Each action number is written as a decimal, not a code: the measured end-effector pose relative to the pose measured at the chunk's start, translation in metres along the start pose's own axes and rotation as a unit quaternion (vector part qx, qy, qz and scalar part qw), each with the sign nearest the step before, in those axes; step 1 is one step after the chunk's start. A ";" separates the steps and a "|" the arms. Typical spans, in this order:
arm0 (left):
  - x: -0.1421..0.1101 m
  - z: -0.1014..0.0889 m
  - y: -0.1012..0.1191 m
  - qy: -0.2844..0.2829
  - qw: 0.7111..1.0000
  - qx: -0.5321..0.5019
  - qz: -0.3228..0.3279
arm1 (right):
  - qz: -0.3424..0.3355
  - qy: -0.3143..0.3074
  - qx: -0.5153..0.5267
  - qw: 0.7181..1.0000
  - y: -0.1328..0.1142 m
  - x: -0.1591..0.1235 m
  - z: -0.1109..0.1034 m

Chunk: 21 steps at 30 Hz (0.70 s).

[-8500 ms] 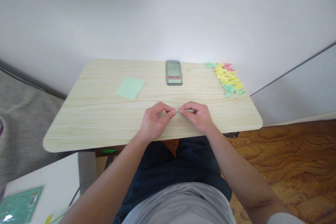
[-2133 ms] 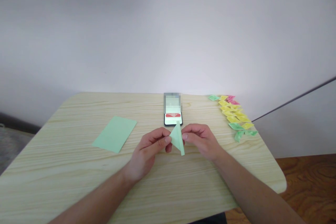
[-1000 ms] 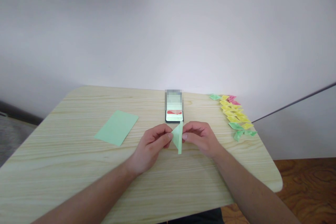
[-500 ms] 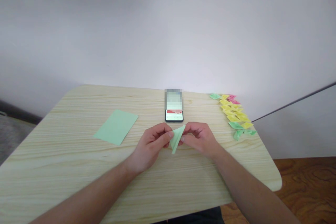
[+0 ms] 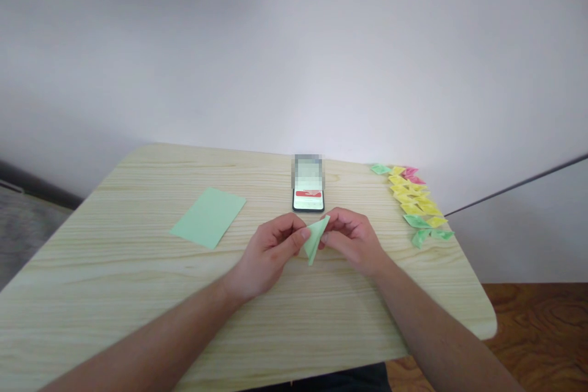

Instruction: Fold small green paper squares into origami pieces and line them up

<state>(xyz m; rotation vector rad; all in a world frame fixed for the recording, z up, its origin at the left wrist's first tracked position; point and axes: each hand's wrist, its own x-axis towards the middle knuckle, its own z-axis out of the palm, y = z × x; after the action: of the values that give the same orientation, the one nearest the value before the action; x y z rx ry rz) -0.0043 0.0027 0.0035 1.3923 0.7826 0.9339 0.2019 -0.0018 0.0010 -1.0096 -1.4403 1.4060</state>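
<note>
A small green paper (image 5: pixel 314 239), folded into a triangle with a narrow band along its right side, is held tilted above the table between both hands. My left hand (image 5: pixel 269 254) pinches its left corner between thumb and fingers. On the other side, the thumb and fingers of my right hand (image 5: pixel 351 239) close on the folded band; part of the fingers is hidden behind the paper. Left of the hands lies a flat green sheet of paper (image 5: pixel 209 218). Just beyond the fingertips is a phone (image 5: pixel 308 202) with a lit screen, its upper part blurred.
The light wood table (image 5: pixel 138 294) stands against a white wall (image 5: pixel 294 55). Several folded paper pieces in yellow (image 5: pixel 413 199), pink (image 5: pixel 410 174) and green (image 5: pixel 417 221) lie along its right side. A wooden floor (image 5: pixel 542 324) shows at the lower right.
Since the earliest frame, the hands have come up from near the table's edge and the green paper now shows as a triangle. Lately it has turned from upright to slanted. The view has shifted slightly.
</note>
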 end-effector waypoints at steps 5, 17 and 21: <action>0.000 0.001 0.000 0.025 0.999 0.023 0.001 | 0.005 -0.010 0.015 1.000 0.002 -0.001 -0.002; 0.000 0.001 -0.005 0.036 0.999 -0.003 -0.017 | -0.010 0.007 -0.025 1.000 0.003 -0.002 -0.001; 0.002 -0.001 -0.004 0.040 0.998 -0.045 -0.020 | -0.001 -0.020 0.043 0.999 -0.002 -0.001 0.001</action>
<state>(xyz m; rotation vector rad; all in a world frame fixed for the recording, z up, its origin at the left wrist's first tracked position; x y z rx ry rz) -0.0046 0.0049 -0.0006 1.2632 0.8176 0.9866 0.2017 -0.0032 0.0034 -0.9299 -1.3975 1.4816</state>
